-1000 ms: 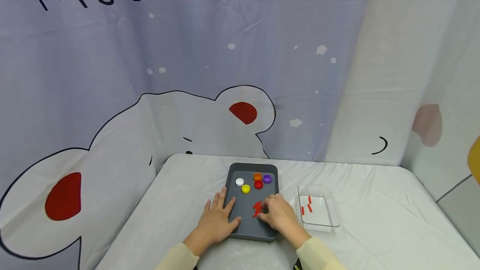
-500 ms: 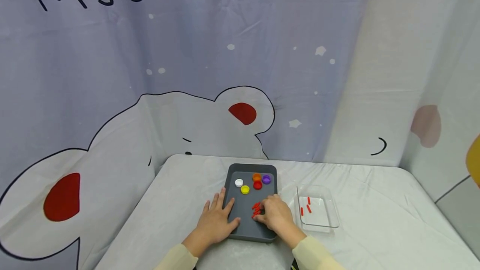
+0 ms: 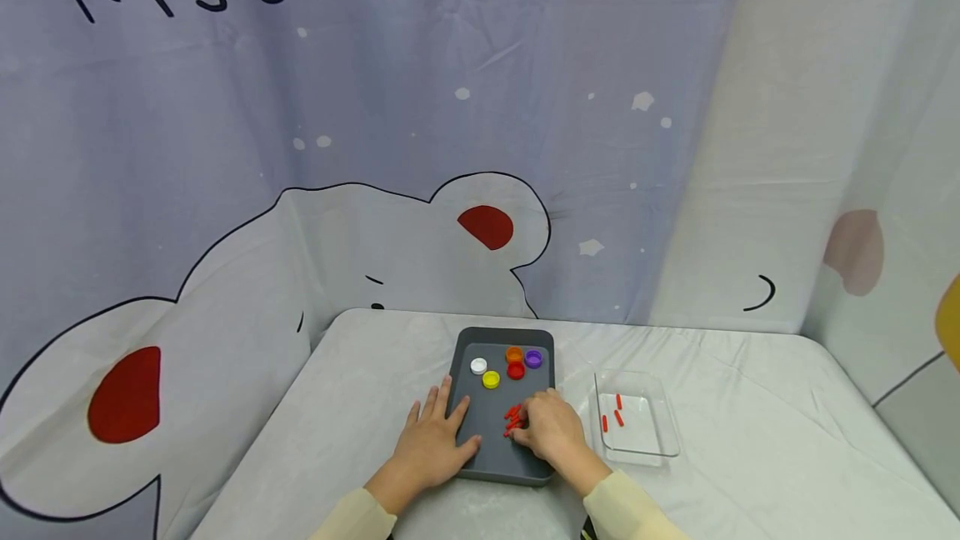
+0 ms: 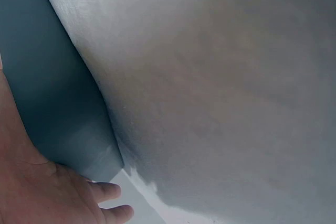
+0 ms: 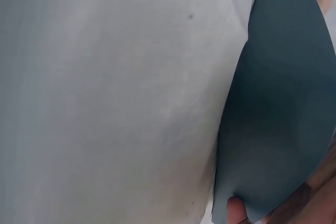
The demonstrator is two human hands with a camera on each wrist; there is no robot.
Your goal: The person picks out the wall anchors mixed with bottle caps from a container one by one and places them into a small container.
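Several small red sticks (image 3: 512,415) lie in a loose pile on the dark grey tray (image 3: 495,461). My right hand (image 3: 552,427) reaches in over the tray's right side, its thumb and fingers bent at the pile; whether a stick is pinched is hidden. My left hand (image 3: 433,440) rests with spread fingers along the tray's left edge, its thumb pointing inward. Both wrist views show mostly the tray's outer side, with part of the left hand (image 4: 37,192) and the right thumb (image 5: 236,211) low in the picture.
Small round cups, white (image 3: 478,366), yellow (image 3: 491,379), orange (image 3: 513,354), red (image 3: 515,371) and purple (image 3: 533,358), stand in the tray's far half. A clear box (image 3: 652,432) with 3 red sticks (image 3: 618,418) is on the white-covered table (image 3: 750,440) at right.
My right hand has shifted slightly left over the red stick pile, its thumb now closer to the near sticks. My left hand stays where it was.
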